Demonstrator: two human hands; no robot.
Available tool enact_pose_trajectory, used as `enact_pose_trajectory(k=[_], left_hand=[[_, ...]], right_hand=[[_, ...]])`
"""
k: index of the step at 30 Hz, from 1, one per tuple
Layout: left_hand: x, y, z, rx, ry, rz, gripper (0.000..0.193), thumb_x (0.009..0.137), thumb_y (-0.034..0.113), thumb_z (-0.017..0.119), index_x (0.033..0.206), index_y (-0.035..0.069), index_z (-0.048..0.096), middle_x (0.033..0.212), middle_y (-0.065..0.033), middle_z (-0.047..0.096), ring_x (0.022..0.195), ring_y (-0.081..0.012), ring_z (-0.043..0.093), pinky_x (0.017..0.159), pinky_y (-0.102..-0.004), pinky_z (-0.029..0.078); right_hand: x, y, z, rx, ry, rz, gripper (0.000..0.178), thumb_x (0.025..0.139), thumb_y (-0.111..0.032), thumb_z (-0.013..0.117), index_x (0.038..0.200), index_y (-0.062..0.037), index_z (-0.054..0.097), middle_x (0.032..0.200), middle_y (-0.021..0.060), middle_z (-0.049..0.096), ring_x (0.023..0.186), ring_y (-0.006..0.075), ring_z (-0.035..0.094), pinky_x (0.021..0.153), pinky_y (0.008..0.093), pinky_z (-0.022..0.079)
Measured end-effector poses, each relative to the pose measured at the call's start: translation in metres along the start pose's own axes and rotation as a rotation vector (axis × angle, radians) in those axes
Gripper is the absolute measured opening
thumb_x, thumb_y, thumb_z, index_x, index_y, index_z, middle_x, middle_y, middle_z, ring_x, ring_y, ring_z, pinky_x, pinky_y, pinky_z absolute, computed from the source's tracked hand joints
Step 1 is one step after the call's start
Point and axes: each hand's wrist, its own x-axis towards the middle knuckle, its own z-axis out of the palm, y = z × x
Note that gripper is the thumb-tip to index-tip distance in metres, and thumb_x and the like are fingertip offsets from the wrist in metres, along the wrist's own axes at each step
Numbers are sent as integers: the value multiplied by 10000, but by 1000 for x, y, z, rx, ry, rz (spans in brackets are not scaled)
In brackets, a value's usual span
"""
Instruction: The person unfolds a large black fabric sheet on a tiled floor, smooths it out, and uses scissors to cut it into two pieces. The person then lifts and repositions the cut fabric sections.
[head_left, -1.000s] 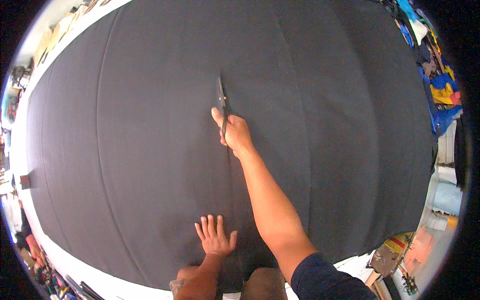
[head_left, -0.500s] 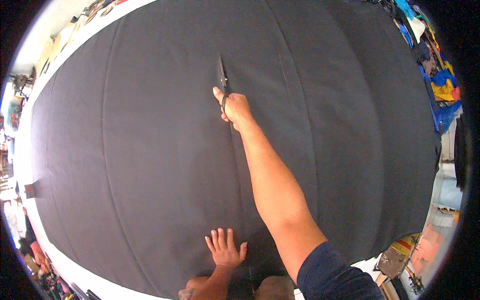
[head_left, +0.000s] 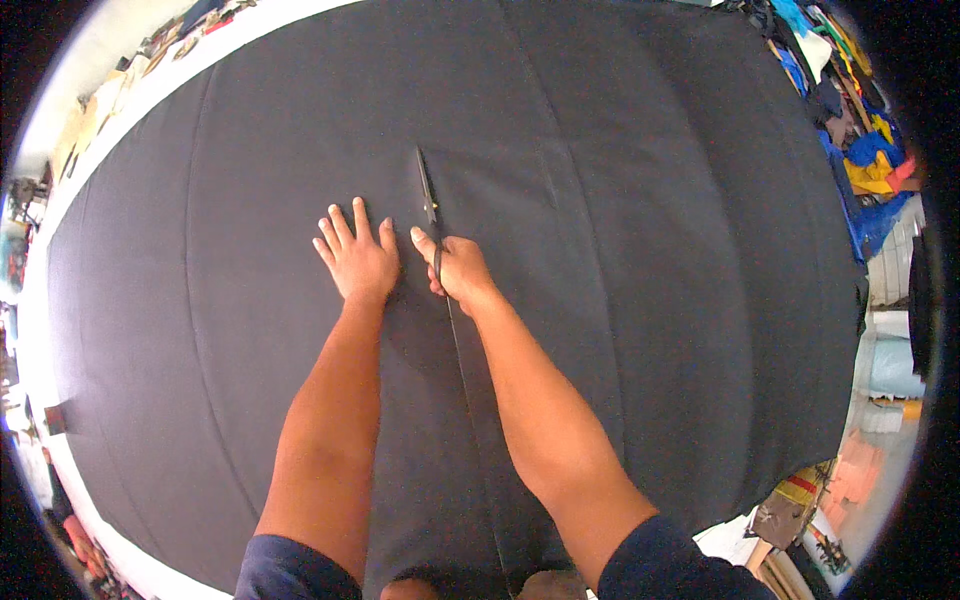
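A wide sheet of black fabric [head_left: 280,170] lies spread out, with long crease lines running away from me. My right hand [head_left: 461,270] grips the handles of black scissors [head_left: 427,190], whose blades point away over the fabric and look nearly closed. From the scissors a thin slit runs back toward me between my arms. My left hand [head_left: 366,262] rests flat on the fabric just left of the scissors, fingers spread, holding nothing.
A pale table edge [head_left: 135,115] shows along the left. Piled colourful cloth scraps [head_left: 870,165] fill the far right, and a brown box-like item [head_left: 780,520] stands among clutter at the near right. A small dark block [head_left: 55,418] sits at the left edge.
My left hand has moved from near my body far forward, to beside the scissors. My right hand and the scissors now appear slightly lower in the picture.
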Motion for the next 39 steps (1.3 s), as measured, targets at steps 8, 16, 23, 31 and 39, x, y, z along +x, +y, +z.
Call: enact_pose_trajectory(k=[8,16,23,31,39], left_hand=[[-2,5,7,40,-78,-2,603,948,429,487,1463,125,406,1540,-217,289,1442,-408,226,1182,-538,133],[-49,15,-1,48,-182,-57,616,939,404,494,1478,128,381,1551,-211,266,1454,-405,188,1188,-544,104],[-37,10,3,52,-235,-78,631,931,393,502,1485,127,363,1565,-210,232,1462,-403,163,1190,-549,81],[-27,10,5,37,-268,-77,642,913,392,524,1473,114,380,1556,-226,240,1455,-423,169,1182,-568,86],[-25,7,3,41,-302,-107,646,895,388,542,1460,107,401,1556,-227,239,1456,-425,163,1181,-571,83]], right_hand=[[0,0,-3,-63,61,75,578,843,-596,680,648,-92,474,571,22,500,453,113,496,407,271,406],[60,-24,-9,8,61,34,583,858,-577,670,606,-82,495,518,23,485,412,147,493,396,317,400],[97,-40,-3,64,22,10,554,822,-573,720,675,-88,495,562,9,487,430,102,461,379,259,371],[175,-93,1,51,19,47,598,794,-634,709,719,-67,536,566,8,494,431,115,469,396,272,366],[208,-102,10,13,31,34,570,810,-602,711,678,-83,515,560,10,506,420,112,470,386,274,376]])
